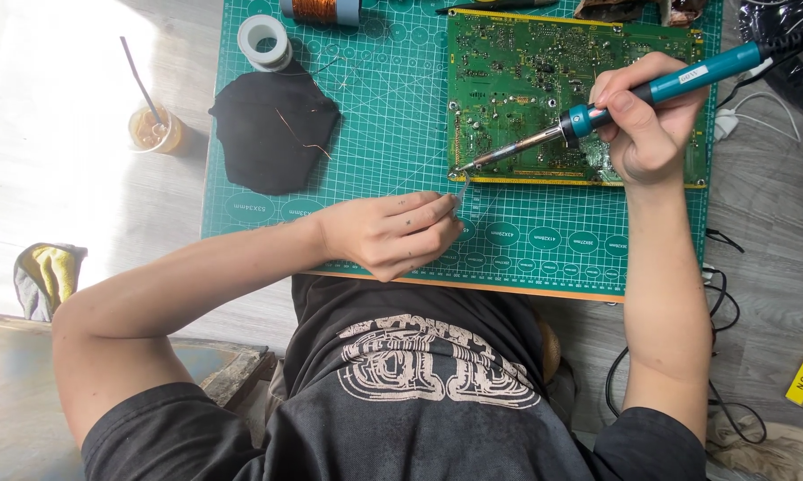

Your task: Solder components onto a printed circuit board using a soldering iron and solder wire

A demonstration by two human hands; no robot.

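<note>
A green circuit board [526,80] lies on a teal cutting mat [375,142]. My right hand [646,120] grips a teal-handled soldering iron [597,111], its metal tip touching the board's near left corner. My left hand [392,233] rests on the mat just below that corner and pinches a thin piece of solder wire [464,185] that reaches up to the iron's tip.
A black cloth [272,134] with a thin copper wire on it lies left on the mat. A grey tape roll [265,40] and a copper wire spool [321,11] sit at the mat's far edge. A cup with a straw [154,129] stands left. Cables [731,267] trail right.
</note>
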